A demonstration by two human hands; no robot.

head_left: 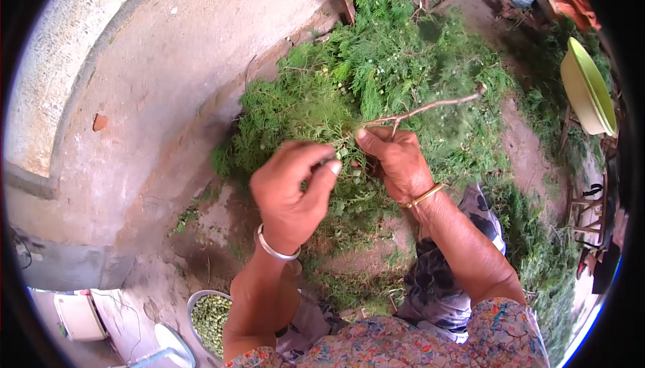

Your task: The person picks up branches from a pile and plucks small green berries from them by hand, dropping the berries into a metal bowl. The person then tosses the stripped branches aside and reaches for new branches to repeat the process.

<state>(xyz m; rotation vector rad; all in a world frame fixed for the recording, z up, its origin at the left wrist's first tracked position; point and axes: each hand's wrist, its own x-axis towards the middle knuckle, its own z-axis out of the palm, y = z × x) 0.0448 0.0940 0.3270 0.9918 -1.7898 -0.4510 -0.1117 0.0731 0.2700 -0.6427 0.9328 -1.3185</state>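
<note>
My right hand point(398, 163), with a gold bangle at the wrist, pinches a thin brown branch point(433, 106). Its bare end points to the upper right, while its leafy green end trails left between my hands. Close beside it, my left hand point(290, 190), wearing a silver bangle, is curled with thumb and forefinger near each other at the greenery. Slight blur hides what those fingertips hold, if anything. Beneath and beyond both hands lies a big heap of feathery green conifer branches point(396, 59), dotted with small pale-green cones.
At the lower left stands a bowl point(213, 321) filled with small green cones. A yellow-green basin point(588, 89) leans at the right. A low concrete ledge point(195, 38) runs along the upper left. Loose sprigs point(363, 280) litter the ground near my legs.
</note>
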